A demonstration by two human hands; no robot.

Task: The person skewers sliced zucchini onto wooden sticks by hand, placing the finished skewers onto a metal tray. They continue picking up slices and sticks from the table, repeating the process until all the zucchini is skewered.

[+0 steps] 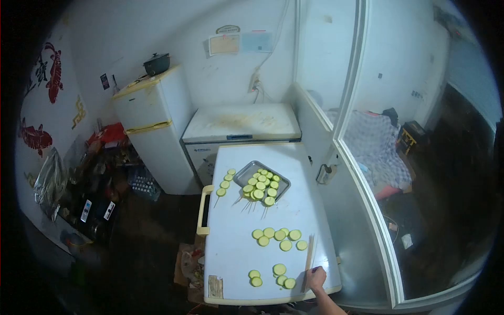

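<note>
My right hand (pixel 316 277) is at the near right of the white table, its fingers closed at the thin wooden skewers (pixel 309 255) that lie lengthwise there. One skewer seems to be in the fingers, though the grip is partly hidden. Just left of the hand lie a few loose green-rimmed zucchini slices (pixel 280 269), with a smaller pair (pixel 255 277) further left. Several more loose slices (pixel 280 234) are spread mid-table. A grey metal tray (pixel 242 175) holds a pile of skewered zucchini slices (pixel 261 186), sticks pointing towards me. My left hand is out of view.
One zucchini skewer (pixel 225 185) lies left of the tray. A chest freezer (pixel 241 123) stands behind the white table (pixel 231 247), with a fridge (pixel 149 113) to the left. A glass-panelled partition (pixel 362 220) runs close along the right side.
</note>
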